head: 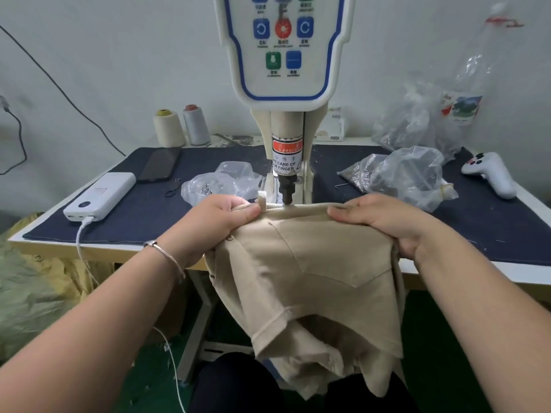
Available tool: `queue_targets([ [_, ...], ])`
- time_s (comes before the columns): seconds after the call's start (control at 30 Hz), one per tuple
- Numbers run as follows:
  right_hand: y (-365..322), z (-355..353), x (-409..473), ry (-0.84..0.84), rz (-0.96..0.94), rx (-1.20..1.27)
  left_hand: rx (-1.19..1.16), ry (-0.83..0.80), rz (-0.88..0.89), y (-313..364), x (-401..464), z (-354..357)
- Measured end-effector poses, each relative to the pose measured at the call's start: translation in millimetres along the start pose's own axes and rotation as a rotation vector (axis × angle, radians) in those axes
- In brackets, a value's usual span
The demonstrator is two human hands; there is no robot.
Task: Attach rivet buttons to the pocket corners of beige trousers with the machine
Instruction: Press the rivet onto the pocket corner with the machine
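The riveting machine (pixel 287 114) stands at top centre of the frame, at the back of the table (pixel 59 242). Under its punch (pixel 286 189) lies the waistband of the trousers (pixel 313 263), which hang off the table's front edge at centre. The left hand (pixel 220 222) grips the waistband left of the punch, the right hand (pixel 384 222) right of it. Two thread cones (pixel 182 126) stand at upper left, with a phone (pixel 161 163) and power bank (pixel 101 195) before them. Plastic bags (pixel 405 171) and a white controller (pixel 489 172) lie at right.
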State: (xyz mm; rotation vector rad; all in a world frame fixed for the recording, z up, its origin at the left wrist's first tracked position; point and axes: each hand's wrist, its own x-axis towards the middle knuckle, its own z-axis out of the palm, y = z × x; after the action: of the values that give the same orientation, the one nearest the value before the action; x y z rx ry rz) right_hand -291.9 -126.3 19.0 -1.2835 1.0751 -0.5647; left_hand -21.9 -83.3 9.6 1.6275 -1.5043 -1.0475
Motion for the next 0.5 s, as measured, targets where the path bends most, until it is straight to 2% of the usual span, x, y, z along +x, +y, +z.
queue_targets([
  [0.13,2,7,18,0.097,-0.097,0.011,0.153,0.179,0.021,6,21,11],
  [0.2,6,4,24,0.120,-0.113,0.018,0.164,0.218,0.033,7,27,17],
  [0.27,10,0,28,0.121,-0.109,0.038,0.101,0.206,0.004,5,30,22],
  [0.4,18,-6,35,0.107,-0.056,0.183,-0.190,0.102,-0.077,-2,32,26],
  [0.5,21,-9,37,0.061,0.033,0.322,-0.110,0.100,-0.090,-7,36,23],
])
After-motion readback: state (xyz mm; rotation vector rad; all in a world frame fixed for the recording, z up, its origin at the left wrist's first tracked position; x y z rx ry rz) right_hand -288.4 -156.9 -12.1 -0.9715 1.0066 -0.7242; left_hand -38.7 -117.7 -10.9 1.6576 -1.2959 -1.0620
